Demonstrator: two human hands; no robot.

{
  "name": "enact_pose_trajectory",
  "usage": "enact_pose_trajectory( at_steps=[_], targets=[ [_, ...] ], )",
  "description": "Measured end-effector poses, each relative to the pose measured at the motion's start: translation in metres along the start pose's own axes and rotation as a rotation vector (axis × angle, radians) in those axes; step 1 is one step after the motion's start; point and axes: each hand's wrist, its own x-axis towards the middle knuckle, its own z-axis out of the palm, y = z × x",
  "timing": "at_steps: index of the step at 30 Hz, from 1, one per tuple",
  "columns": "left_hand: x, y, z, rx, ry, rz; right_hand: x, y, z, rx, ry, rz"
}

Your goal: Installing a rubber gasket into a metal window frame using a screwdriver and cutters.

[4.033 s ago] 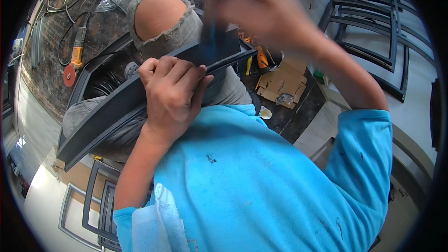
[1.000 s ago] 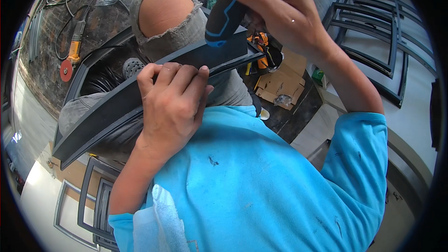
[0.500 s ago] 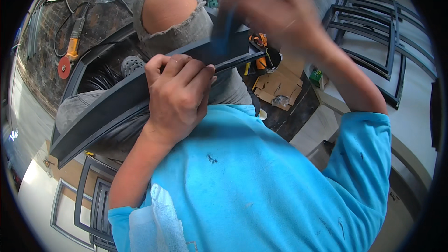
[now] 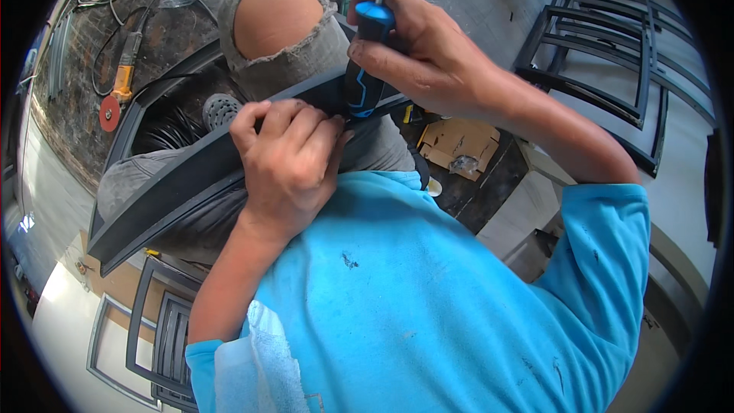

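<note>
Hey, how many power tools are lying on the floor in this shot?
1. An angle grinder with a yellow body and red disc lies on the dark floor at upper left, its cord looping above it. Others may be hidden behind the person's leg or arms.

Two hands are in the frame: the left hand (image 4: pixel 287 164) at the centre and the right hand (image 4: pixel 428 53) at upper centre. There is one screwdriver (image 4: pixel 365 69) with a blue and black handle, and one long dark frame bar (image 4: pixel 176 191) running from lower left to centre. One angle grinder (image 4: pixel 118 84) with a red disc lies at upper left. One flattened cardboard piece (image 4: pixel 459 141) sits right of centre. Dark metal frames (image 4: pixel 612 53) are stacked at upper right, at least three; more frames (image 4: pixel 153 321), about two, lie at lower left.
</note>
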Motion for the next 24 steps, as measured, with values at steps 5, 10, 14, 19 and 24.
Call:
enact_pose_trajectory(
  at_steps=[5, 10, 14, 19, 24],
  targets=[
    [-0.002, -0.002, -0.002, 0.014, 0.007, -0.007, 0.004, -0.01, -0.009, 0.122, -0.032, 0.163],
    [-0.006, -0.003, -0.006, -0.016, -0.028, -0.005, 0.007, 0.005, 0.004, 0.143, -0.024, 0.046],
    [-0.006, -0.004, -0.009, 0.0, -0.056, -0.001, 0.004, 0.01, 0.015, -0.03, 0.091, -0.11],
    [-0.006, -0.005, -0.015, -0.01, -0.072, -0.014, 0.002, -0.01, 0.006, 0.197, -0.05, 0.209],
    [-0.005, -0.01, -0.02, -0.005, -0.127, -0.032, -0.002, -0.013, 0.012, 0.086, -0.216, -0.002]
  ],
)
